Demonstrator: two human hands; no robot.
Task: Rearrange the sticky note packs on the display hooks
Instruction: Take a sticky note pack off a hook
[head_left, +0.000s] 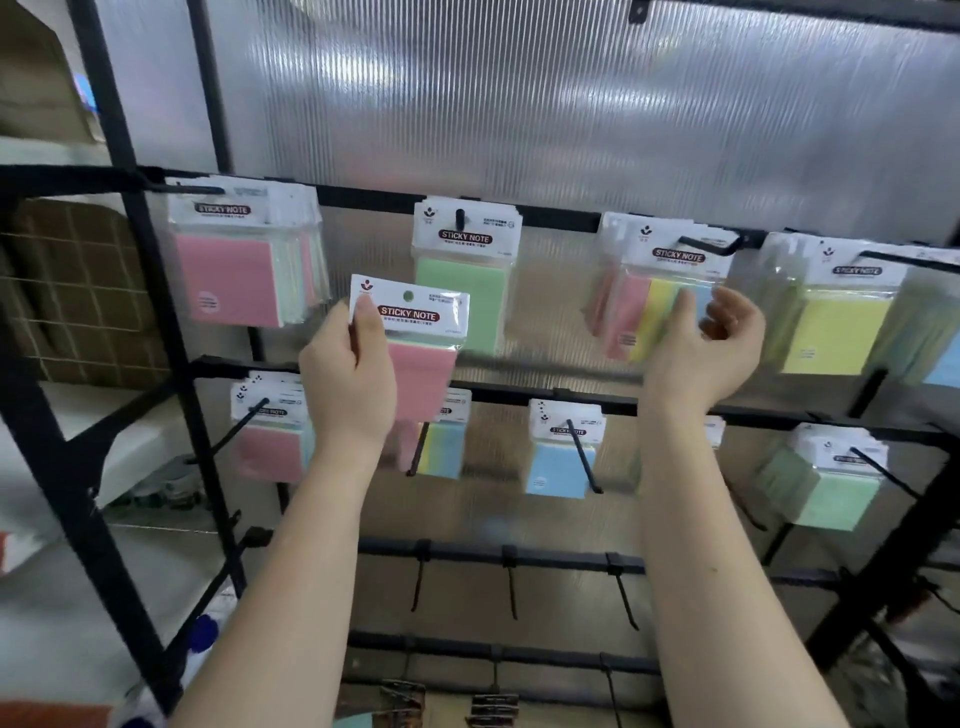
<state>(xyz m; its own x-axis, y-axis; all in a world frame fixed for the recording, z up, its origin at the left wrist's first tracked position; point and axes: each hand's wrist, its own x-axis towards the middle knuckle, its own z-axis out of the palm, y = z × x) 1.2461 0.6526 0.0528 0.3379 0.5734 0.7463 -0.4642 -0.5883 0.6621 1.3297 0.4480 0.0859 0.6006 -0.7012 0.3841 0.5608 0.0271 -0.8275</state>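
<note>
Left hand (347, 384) pinches pink pack (415, 343) off the hooks; right hand (711, 348), loosely curled and holding nothing, is beside multicolour pack (649, 306).

— Where does the single head view look from?
— From the person's head, close to the display rack (571, 395), facing it and tilted somewhat upward, so the hooks point back toward the lens.
— How near?
— Near enough that both forearms reach in from the bottom edge.
— Any shared part?
— None; there is just one wide-angle view, blurred toward its edges.
</note>
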